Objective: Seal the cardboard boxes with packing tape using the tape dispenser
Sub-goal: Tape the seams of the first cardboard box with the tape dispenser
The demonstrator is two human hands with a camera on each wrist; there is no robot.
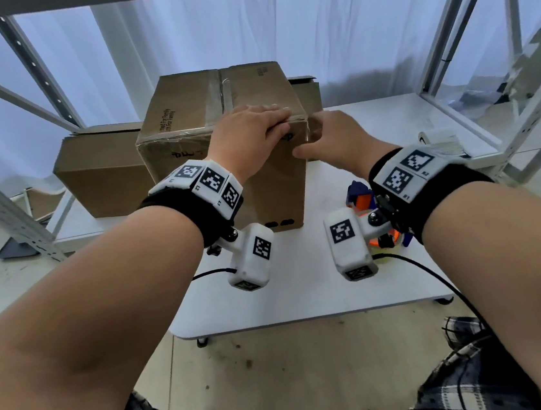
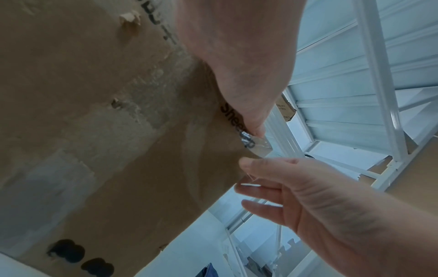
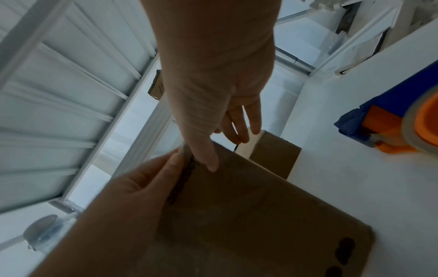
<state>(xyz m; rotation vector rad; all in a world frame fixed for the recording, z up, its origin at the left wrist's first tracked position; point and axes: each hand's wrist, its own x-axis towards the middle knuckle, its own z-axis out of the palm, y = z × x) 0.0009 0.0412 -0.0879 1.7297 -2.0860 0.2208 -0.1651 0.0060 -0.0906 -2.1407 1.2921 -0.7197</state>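
Here, scuffed brown box (image 1: 185,120), taped seam.

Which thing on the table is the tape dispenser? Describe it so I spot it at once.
On the white table, look right of the tall cardboard box, under the right hand wrist. The tape dispenser lies there: the only blue and orange thing, holding a roll of clear tape.

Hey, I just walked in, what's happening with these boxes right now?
A person is sealing a cardboard box on a white table. Clear tape already runs along its top seam. The left hand lies flat over the top front edge, and the right hand presses at the upper right corner, smoothing the tape end. The tape dispenser sits on the table to the right, in neither hand. Another box waits behind on the left.
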